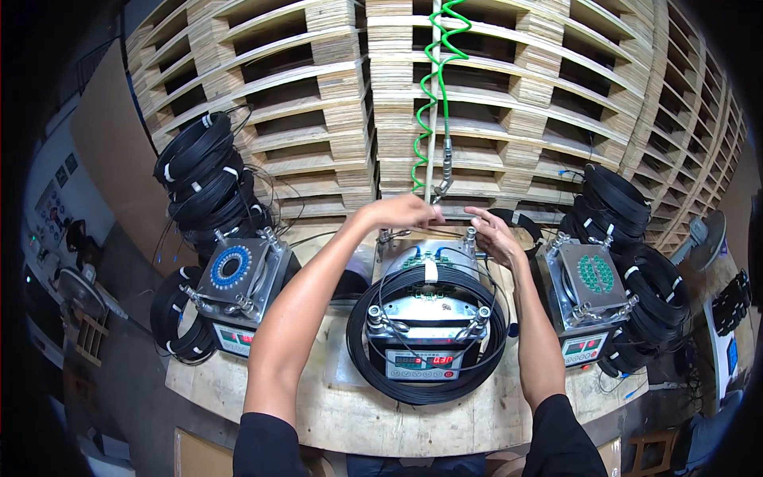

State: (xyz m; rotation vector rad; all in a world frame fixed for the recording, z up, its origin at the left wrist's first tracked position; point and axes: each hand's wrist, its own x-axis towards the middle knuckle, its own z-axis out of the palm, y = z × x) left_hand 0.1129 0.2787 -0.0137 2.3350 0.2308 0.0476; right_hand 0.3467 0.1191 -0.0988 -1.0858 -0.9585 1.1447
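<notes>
Both my arms reach over the middle machine (pixel 417 308), a metal polishing-type unit with corner clamp posts and a red-lit digital panel. A coil of black cable (pixel 425 393) hangs around its front, bound with a white tie. Small green and blue connectors (pixel 415 261) sit on its top plate. My left hand (pixel 407 212) is above the machine's far edge, its fingers smeared by motion. Just right of it, my right hand (pixel 494 236) is beside the far right clamp post, fingers apart with nothing visible in them.
A similar machine (pixel 232 270) with a blue connector ring stands left; another (pixel 594 274) with green connectors stands right. Black cable coils (pixel 195 151) are stacked beside them on the wooden table (pixel 373 425). Behind hangs a green spiral air hose (pixel 429 119) before stacked pallets (pixel 334 119).
</notes>
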